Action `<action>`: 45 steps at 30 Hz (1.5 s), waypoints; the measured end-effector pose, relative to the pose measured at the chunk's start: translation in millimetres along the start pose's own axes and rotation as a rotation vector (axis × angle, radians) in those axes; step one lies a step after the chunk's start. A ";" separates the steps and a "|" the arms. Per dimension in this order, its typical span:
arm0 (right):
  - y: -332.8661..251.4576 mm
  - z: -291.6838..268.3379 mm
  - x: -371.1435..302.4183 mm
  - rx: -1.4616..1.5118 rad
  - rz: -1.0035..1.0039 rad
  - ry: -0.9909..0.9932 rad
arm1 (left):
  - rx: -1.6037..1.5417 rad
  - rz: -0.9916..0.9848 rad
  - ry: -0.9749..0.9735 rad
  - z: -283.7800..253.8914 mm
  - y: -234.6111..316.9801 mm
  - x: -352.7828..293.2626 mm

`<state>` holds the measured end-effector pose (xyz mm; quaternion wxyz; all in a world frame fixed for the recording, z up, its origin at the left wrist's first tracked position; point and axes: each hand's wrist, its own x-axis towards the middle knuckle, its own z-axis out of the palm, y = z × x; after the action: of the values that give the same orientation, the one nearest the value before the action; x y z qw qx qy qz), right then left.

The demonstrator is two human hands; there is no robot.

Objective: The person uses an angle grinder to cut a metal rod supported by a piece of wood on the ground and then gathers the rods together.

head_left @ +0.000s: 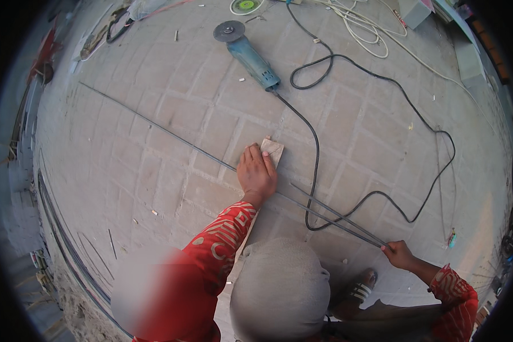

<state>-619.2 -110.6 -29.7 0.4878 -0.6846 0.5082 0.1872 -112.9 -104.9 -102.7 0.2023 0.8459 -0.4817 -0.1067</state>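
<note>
Steel rods (211, 158) pinned by flat left hand (257, 171) on a block (272, 150); right hand (398, 254) grips the near ends. Rods may spring; grinder cable (316, 171) crossing them may snag.

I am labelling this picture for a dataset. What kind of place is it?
Probably an outdoor work yard or building site: a paved block floor, an angle grinder with its black cable, and long thin steel rods lying on the ground.

Few packages show, and no screens or signs. A pale box (414, 11) stands at the top right edge of the paved floor (154, 142). A clear plastic bag (145, 8) lies at the top edge, left of centre. Any labels are too small to tell.
</note>
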 end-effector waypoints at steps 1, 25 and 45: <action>0.3 0.8 -0.5 0.005 0.002 -0.005 | -0.043 -0.015 0.016 -1.8 0.5 2.9; -106.9 -75.8 -56.6 -0.218 0.196 -0.134 | -0.043 -0.069 0.025 -0.2 3.1 12.3; -333.4 -163.4 -111.2 -0.874 0.114 -0.046 | -0.154 0.020 0.321 13.6 3.2 3.6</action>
<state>-411.4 -191.2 287.4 0.1528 -0.7931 0.4073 0.4264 -118.6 -112.6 -113.4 0.3420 0.8291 -0.4423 -0.0051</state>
